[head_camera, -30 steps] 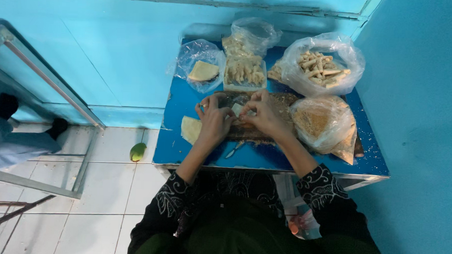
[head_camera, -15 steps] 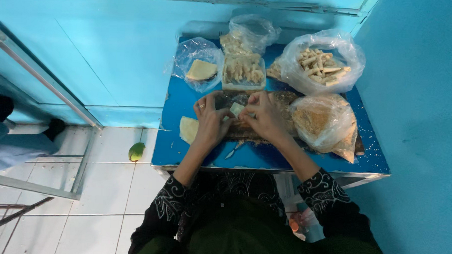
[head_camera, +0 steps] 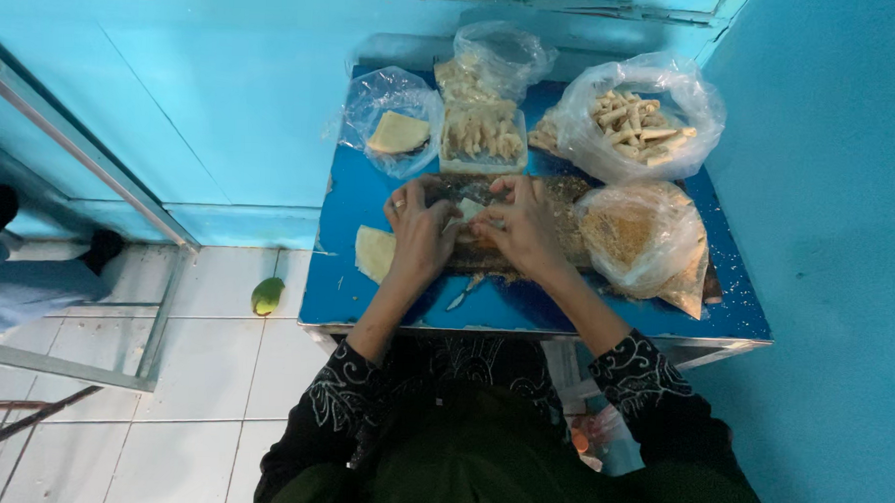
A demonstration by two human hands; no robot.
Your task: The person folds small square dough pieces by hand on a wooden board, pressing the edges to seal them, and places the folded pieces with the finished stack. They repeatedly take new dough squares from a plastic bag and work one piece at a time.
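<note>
Both of my hands meet over a brown, crumb-covered tray (head_camera: 566, 200) in the middle of a small blue table (head_camera: 525, 302). My left hand (head_camera: 420, 231) and my right hand (head_camera: 520, 224) pinch a small pale piece of wrapper or dough (head_camera: 468, 210) between their fingertips. A flat pale wrapper sheet (head_camera: 374, 251) lies on the table just left of my left hand. A slim knife-like utensil (head_camera: 463, 295) rests near the table's front edge, below my hands.
Clear bags hold rolled sticks (head_camera: 636, 119), brown crumbs (head_camera: 631, 238), a pale folded sheet (head_camera: 397, 133) and more pieces (head_camera: 494, 60). A tub of rolled pieces (head_camera: 483, 136) stands behind the tray. A green fruit (head_camera: 266, 296) lies on the tiled floor. Another person's legs (head_camera: 21, 266) are at left.
My hands have stayed over the tray, their fingers working the small pale piece. The view has shifted slightly; nothing else on the table has moved.
</note>
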